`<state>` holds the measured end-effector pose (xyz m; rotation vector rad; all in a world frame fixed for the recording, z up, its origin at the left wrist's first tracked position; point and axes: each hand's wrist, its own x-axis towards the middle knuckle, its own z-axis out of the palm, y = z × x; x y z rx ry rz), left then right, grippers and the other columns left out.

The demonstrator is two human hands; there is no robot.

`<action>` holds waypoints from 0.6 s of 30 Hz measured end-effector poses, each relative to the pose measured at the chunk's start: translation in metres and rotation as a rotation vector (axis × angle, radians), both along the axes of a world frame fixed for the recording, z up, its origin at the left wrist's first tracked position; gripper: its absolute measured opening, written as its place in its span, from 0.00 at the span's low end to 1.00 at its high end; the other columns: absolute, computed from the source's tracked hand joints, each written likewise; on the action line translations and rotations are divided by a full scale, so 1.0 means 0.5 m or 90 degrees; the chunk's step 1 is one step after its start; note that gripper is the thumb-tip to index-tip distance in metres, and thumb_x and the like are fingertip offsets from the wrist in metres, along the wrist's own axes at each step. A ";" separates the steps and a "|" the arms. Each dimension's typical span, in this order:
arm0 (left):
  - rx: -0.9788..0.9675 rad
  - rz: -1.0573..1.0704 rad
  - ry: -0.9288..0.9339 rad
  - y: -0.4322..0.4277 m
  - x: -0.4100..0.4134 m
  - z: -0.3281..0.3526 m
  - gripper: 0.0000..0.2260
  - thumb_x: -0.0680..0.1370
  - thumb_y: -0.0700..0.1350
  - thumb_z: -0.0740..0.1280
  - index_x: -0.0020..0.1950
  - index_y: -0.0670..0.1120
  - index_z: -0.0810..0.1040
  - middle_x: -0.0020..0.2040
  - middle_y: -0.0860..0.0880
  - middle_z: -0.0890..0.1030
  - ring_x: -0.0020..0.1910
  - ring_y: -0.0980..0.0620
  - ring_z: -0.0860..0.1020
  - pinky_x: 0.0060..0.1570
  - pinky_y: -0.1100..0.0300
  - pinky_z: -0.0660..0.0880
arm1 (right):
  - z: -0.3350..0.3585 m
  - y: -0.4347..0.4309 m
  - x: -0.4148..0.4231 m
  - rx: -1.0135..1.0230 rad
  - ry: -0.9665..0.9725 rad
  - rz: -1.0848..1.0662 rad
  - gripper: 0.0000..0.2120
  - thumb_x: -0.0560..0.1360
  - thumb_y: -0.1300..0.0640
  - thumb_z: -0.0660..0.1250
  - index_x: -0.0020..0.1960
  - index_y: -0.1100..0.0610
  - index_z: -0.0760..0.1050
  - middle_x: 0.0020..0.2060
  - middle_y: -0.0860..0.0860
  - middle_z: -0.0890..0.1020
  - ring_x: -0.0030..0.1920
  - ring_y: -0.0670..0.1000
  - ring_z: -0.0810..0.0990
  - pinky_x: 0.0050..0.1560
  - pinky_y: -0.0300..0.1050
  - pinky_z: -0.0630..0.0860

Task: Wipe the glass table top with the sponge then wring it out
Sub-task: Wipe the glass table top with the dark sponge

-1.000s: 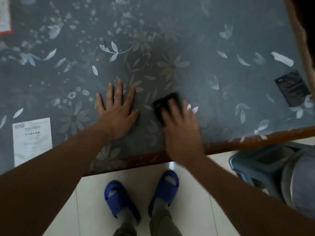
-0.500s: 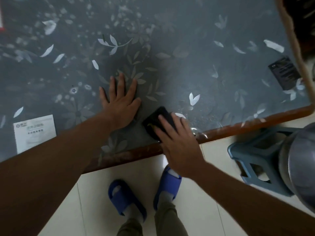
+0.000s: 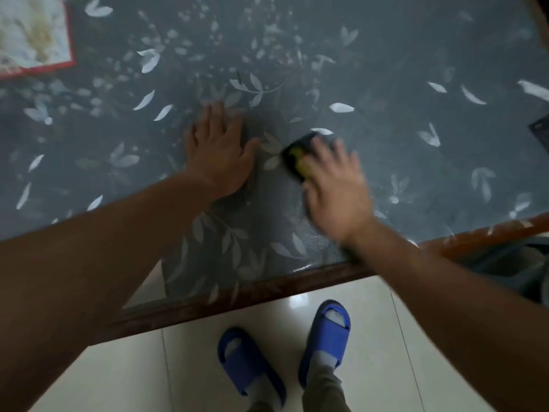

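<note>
Right hand (image 3: pixel 337 185) presses sponge (image 3: pixel 297 157) near table (image 3: pixel 416 55) edge.

A glass table top (image 3: pixel 386 69) shows a smooth, faintly glossy face over a grey-blue sheet printed with pale leaves and flowers, with a wet sheen near its front edge. The table's rim (image 3: pixel 267 289) is dark reddish-brown wood with a polished look. The sponge (image 3: pixel 298 160) has a dark, matt scouring layer over soft yellow-green foam. Pale floor tiles (image 3: pixel 371 337) are glossy and reflect light. The blue slippers (image 3: pixel 249 364) look like smooth, matt moulded foam or rubber. A paper sheet (image 3: pixel 32 34) with a red border lies at the far left.
</note>
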<state>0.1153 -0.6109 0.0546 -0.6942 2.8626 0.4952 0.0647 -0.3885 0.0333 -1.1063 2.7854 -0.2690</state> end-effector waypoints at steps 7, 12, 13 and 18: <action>-0.017 -0.014 -0.099 -0.077 -0.009 -0.043 0.32 0.81 0.64 0.45 0.81 0.54 0.40 0.81 0.47 0.36 0.79 0.46 0.35 0.76 0.40 0.36 | 0.006 -0.052 0.026 0.016 -0.013 0.078 0.27 0.81 0.49 0.52 0.79 0.49 0.60 0.80 0.54 0.59 0.79 0.64 0.55 0.77 0.66 0.52; 0.012 -0.026 -0.128 -0.084 -0.010 -0.032 0.33 0.81 0.65 0.43 0.80 0.53 0.36 0.80 0.47 0.33 0.78 0.47 0.31 0.74 0.40 0.32 | 0.003 -0.050 -0.217 0.029 0.008 -0.215 0.27 0.82 0.48 0.49 0.80 0.50 0.58 0.81 0.54 0.55 0.80 0.65 0.53 0.78 0.66 0.51; 0.017 -0.031 -0.132 -0.086 -0.010 -0.031 0.33 0.81 0.65 0.43 0.80 0.53 0.36 0.80 0.47 0.32 0.78 0.47 0.30 0.74 0.40 0.31 | 0.008 -0.067 -0.251 0.033 -0.027 -0.308 0.27 0.83 0.47 0.48 0.81 0.49 0.55 0.82 0.53 0.51 0.80 0.63 0.49 0.79 0.64 0.47; 0.019 -0.035 -0.134 -0.083 -0.012 -0.033 0.32 0.81 0.64 0.43 0.80 0.53 0.35 0.80 0.46 0.32 0.78 0.46 0.30 0.74 0.40 0.31 | 0.019 -0.128 -0.131 0.046 -0.019 -0.021 0.28 0.82 0.46 0.46 0.82 0.48 0.52 0.82 0.52 0.52 0.81 0.61 0.47 0.79 0.61 0.44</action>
